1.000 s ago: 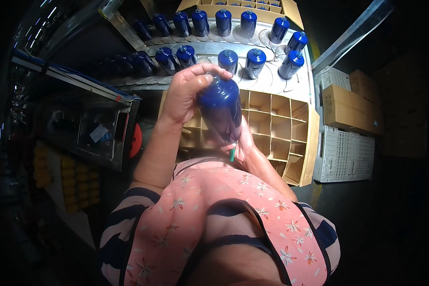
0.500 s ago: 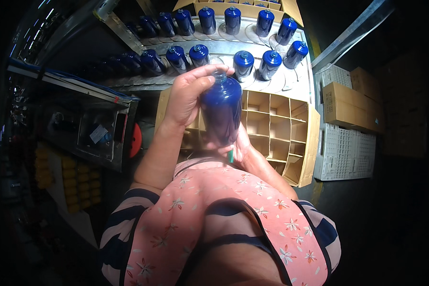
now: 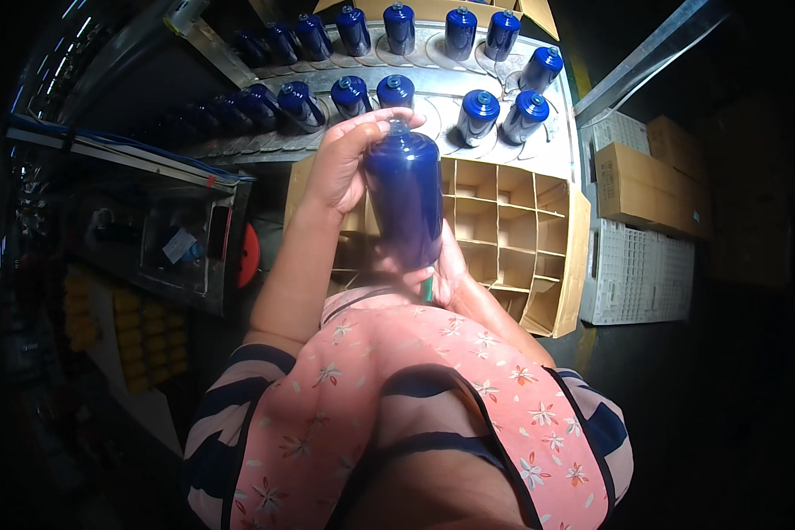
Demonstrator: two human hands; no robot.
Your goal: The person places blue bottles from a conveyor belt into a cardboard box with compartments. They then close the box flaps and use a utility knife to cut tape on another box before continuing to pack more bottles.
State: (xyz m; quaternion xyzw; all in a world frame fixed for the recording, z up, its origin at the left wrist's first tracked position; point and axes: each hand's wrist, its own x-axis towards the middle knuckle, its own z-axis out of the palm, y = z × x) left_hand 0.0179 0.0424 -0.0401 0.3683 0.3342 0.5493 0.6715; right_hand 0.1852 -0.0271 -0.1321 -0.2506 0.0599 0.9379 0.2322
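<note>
A glossy blue glass bottle (image 3: 405, 199) is held upright in front of my chest, above a divided carton. My left hand (image 3: 349, 163) is closed around its neck and shoulder, with fingers across the top. Under the base, my right hand (image 3: 450, 265) supports it from below; the bottle hides part of those fingers. A small green item (image 3: 427, 290) shows beside the right hand, its kind unclear. The open cardboard carton (image 3: 574, 265) lies behind and below, its visible compartments holding no bottles.
Beyond the carton runs a metal conveyor (image 3: 442, 79) with two rows of blue bottles (image 3: 480, 117). Closed cardboard boxes (image 3: 636, 185) and grey plastic pallets (image 3: 640, 274) stand at the right. A machine frame with a red disc (image 3: 249, 255) is at the left.
On the conveyor, the near row of bottles has shifted right and the far row left, with one rounding the right end. The held bottle stays in both hands, moved slightly left.
</note>
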